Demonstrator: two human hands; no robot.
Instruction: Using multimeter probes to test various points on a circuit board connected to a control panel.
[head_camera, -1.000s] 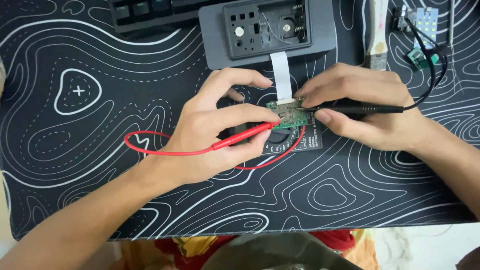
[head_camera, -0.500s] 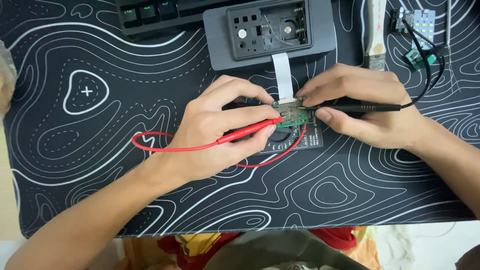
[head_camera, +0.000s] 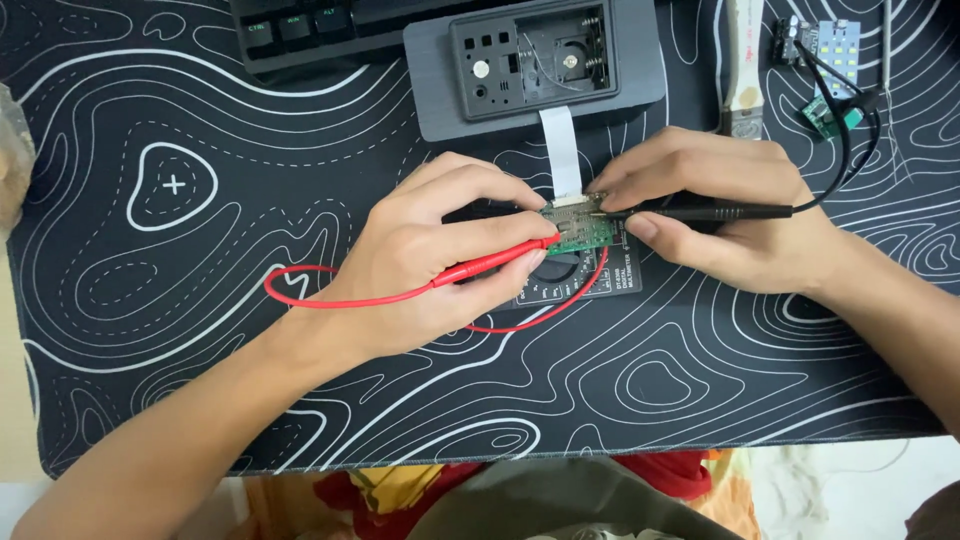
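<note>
Your fingers hide most of the small green circuit board (head_camera: 580, 228) and the black multimeter (head_camera: 590, 275) beneath it (probe tips hard to make out). Left hand (head_camera: 430, 255) pinches the red test probe (head_camera: 495, 264), right hand (head_camera: 715, 215) grips the black test probe (head_camera: 715, 212), both on the board. White ribbon cable (head_camera: 562, 150) runs up to the grey plastic housing (head_camera: 535, 65). Black desk mat with white contour lines (head_camera: 180, 200) underneath.

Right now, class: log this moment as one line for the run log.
left hand: holds red probe | right hand: holds black probe | both tips: on green circuit board | board: over multimeter
</note>
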